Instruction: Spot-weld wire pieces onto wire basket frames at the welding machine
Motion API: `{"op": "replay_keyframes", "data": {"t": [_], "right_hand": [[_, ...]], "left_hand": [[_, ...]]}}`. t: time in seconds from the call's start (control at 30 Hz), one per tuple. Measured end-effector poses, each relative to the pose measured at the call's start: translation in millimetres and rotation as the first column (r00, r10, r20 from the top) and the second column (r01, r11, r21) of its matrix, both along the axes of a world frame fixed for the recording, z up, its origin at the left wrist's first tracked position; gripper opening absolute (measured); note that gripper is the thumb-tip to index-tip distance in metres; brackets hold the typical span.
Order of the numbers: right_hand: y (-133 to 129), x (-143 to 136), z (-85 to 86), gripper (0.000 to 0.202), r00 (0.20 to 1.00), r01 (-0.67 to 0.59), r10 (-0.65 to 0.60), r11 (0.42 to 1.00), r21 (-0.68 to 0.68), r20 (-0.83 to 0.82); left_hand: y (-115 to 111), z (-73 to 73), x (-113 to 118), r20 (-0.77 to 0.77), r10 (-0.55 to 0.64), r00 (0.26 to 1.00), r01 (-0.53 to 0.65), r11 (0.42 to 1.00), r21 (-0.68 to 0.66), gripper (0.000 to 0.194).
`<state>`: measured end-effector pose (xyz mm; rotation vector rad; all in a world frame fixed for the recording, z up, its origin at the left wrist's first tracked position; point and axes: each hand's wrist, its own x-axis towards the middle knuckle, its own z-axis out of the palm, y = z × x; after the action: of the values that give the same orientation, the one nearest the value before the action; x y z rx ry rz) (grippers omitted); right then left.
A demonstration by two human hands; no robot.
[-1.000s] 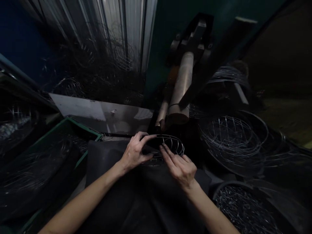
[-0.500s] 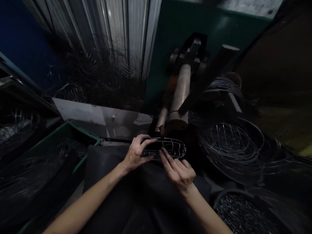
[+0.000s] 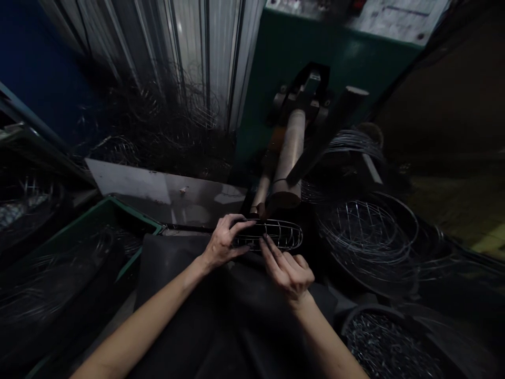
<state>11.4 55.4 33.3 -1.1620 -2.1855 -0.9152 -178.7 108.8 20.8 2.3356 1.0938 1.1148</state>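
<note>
A shallow wire basket (image 3: 291, 234) with an oval outline is held up in front of the machine's copper-coloured lower arm (image 3: 260, 200). My left hand (image 3: 223, 239) grips its left end, the thumb below and the fingers above. On the near side, my right hand (image 3: 290, 271) has its index and middle fingertips at the basket's lower wire, the other fingers curled in. Whether a small part sits between those fingertips is too dark to see. Just above the basket is the machine's thick metal cylinder (image 3: 290, 158).
Right of me stand a tub of round wire frames (image 3: 366, 231) and a bucket of small metal pieces (image 3: 389, 342). A dark bar (image 3: 327, 134) slants across the cylinder. To the left are a green bin (image 3: 112, 205) with wire parts and a pale panel (image 3: 165, 192).
The basket and both hands have shifted slightly, the basket rising a little toward the copper-coloured arm. The view has turned slightly, showing more of the machine's top. The grip looks the same.
</note>
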Motion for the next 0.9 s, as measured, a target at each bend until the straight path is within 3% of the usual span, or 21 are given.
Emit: {"op": "replay_keyframes", "data": {"t": [0.27,0.67,0.9], "right_hand": [[11,0,-2.9,0.055,1.000,-0.024,0.024,1.000,0.012,-0.021],[18,1,-22.1,0.051,0.997,0.002,-0.006,0.999,-0.047,-0.081],[18,-20,-31.7,0.045,0.996,0.064,-0.075,0.984,-0.164,-0.057]], "left_hand": [[11,-5.3,-1,-0.009,0.000,1.000,-0.001,0.999,-0.035,0.054],[22,-15.3,-3,-0.060,0.023,0.998,-0.022,1.000,0.010,0.054],[31,-20.8,-28,-0.096,-0.048,0.994,0.046,0.999,-0.027,0.054]]}}
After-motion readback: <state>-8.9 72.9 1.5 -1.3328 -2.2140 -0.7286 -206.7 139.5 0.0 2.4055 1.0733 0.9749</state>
